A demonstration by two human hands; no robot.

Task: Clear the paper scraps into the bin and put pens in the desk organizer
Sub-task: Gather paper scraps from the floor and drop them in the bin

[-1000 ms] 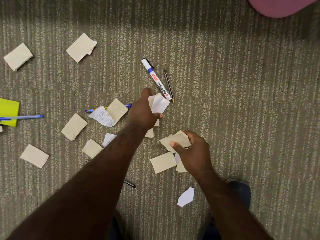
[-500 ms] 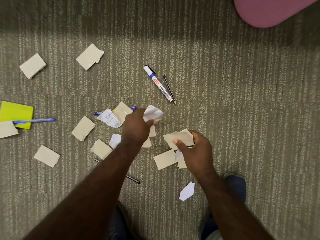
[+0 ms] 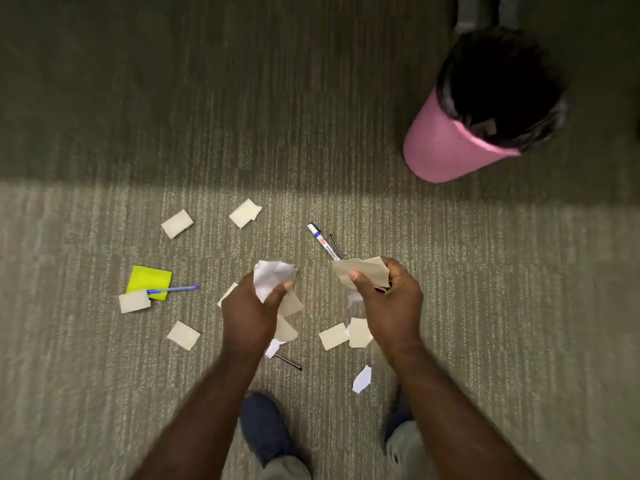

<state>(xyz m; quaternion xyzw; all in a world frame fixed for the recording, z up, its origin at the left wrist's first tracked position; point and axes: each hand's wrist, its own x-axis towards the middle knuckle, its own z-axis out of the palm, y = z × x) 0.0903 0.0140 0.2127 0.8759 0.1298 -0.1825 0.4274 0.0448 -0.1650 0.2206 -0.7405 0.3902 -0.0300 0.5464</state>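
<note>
My left hand [image 3: 250,317] grips a crumpled white paper scrap [image 3: 272,278], lifted above the carpet. My right hand [image 3: 391,303] holds a bunch of beige paper scraps [image 3: 363,271]. Several beige scraps lie on the carpet, among them one at the far left [image 3: 177,223], one beside it [image 3: 245,213] and a pair below my right hand [image 3: 334,336]. A white scrap [image 3: 362,378] lies near my right shoe. A white marker [image 3: 322,241] and a thin dark pen [image 3: 335,245] lie just beyond my hands. A blue pen [image 3: 173,289] rests across a yellow sticky pad [image 3: 149,280]. A pink bin [image 3: 446,150] with a black liner stands at the upper right.
A black pen [image 3: 288,362] lies on the carpet between my arms. My two shoes [image 3: 265,427] stand at the bottom. A dark shadow covers the far half of the carpet. A grey furniture leg [image 3: 481,12] rises behind the bin.
Both hands have lifted off the floor with their scraps. The view has pulled up and back, so the pink bin is now fully in sight at the upper right.
</note>
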